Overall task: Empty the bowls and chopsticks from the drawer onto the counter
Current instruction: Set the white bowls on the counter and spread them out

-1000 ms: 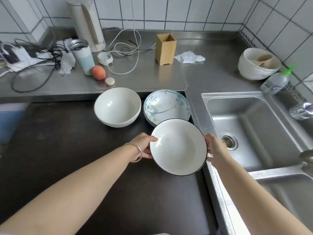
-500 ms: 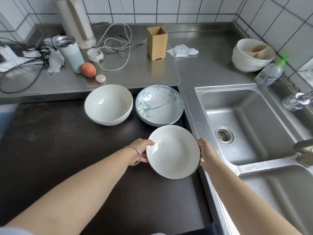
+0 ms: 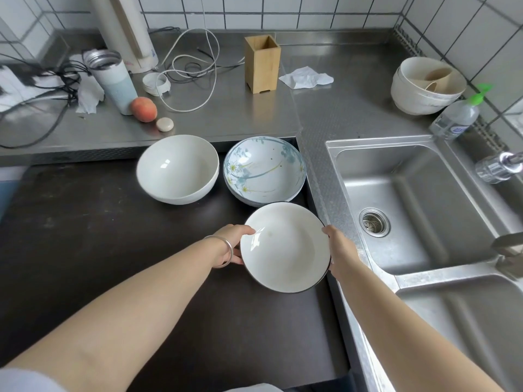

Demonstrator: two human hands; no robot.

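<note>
Both hands grasp 1 white dark-rimmed ceramic bowl [image 3: 285, 247] at frame centre: left hand [image 3: 232, 244] on its left rim, right hand [image 3: 339, 251] on its right. It is above the dark counter [image 3: 85, 236], just below the floral blue-white bowl [image 3: 264, 169] and the plain white bowl [image 3: 177, 168].

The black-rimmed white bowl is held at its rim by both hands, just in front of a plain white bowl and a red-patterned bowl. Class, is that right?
Not quite. The head view shows the black-rimmed white bowl held by the left hand and right hand, in front of a plain white bowl, but the patterned bowl has a blue floral design, not red.
</note>
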